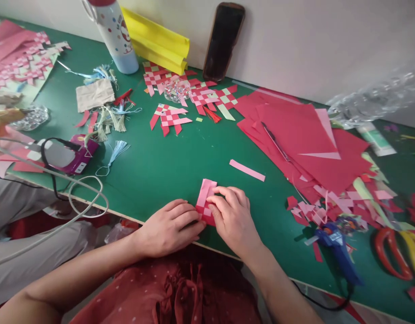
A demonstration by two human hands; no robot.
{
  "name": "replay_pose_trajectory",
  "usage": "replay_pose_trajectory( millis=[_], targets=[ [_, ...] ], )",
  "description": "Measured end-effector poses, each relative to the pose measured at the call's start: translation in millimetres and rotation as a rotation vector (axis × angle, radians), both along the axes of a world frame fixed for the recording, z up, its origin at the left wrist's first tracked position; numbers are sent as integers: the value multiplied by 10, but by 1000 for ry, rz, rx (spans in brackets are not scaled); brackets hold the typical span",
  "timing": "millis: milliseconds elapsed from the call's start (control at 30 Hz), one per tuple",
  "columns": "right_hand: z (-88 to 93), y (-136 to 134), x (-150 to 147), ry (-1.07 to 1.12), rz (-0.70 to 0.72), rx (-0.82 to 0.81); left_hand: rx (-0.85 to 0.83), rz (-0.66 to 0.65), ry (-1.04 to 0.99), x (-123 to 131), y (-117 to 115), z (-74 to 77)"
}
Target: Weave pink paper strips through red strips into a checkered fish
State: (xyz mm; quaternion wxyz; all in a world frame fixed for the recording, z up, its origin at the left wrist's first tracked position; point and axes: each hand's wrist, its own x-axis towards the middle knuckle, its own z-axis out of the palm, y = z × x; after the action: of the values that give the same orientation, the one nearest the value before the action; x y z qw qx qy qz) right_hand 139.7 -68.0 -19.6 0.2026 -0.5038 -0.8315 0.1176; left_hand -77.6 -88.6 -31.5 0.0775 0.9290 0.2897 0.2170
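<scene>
A small piece of woven pink and red paper strips (205, 191) lies on the green table near its front edge, between my two hands. My left hand (175, 227) rests on the table, its fingers together and their tips pressing the lower left edge of the piece. With thumb and bent fingers, my right hand (232, 213) grips the piece's right side, hiding part of the weave. One loose pink paper strip (247, 170) lies just beyond my right hand.
Red paper sheets (295, 130) with a craft knife (275, 141) on top lie right, above paper scraps. A blue glue gun (340, 252) and scissors (393, 254) lie front right. Woven paper pieces (170, 118), a bottle (118, 45) and a phone (223, 42) are behind. Another person sits left.
</scene>
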Motion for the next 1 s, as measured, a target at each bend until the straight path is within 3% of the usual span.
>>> replay_pose_trajectory(
  millis=[367,667,867,1000],
  targets=[
    [-58,-32,-6,8,-6,46,8,-36,-48,-33,-3,-11],
    [-66,-33,17,30,-5,30,-20,-60,81,-11,2,0],
    [11,23,338,72,-41,119,-54,-34,54,2,-10,1],
    [94,273,668,-24,-107,198,-58,-7,21,10,-16,-3]
  ],
)
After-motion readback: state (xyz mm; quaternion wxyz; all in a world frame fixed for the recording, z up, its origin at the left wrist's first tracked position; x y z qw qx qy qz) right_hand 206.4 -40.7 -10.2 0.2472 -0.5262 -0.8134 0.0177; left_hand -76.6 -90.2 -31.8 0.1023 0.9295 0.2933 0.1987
